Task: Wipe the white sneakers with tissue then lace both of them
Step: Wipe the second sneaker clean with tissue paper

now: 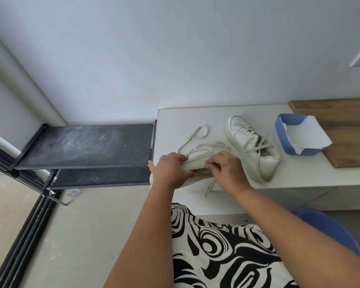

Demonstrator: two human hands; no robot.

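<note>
- One white sneaker (204, 161) is tipped on its side at the front-left edge of the bench (299, 179), its sole turned toward the person.
- It is gripped by the left hand (170, 169), whose fingers are curled over its side near the sole.
- The right hand (224, 167) is held against the same shoe with its fingers curled at the sole's edge; whether a tissue or a lace is pinched there cannot be told.
- A lace (195, 134) is seen looping loose on the bench behind this shoe, and another end (209, 189) hangs over the bench's front edge, so this shoe is judged not yet laced.
- The second sneaker (252, 146) lies just to the right, upright, with its laces slack and spread across the opening; its lacing is judged unfinished as well.
- A blue container (295, 138) holding white tissue (306, 134) stands near the second shoe, partly on a wooden board (345, 132).
- Wiping is judged to be under way or barely finished on the first shoe; lacing of both is left to do.
</note>
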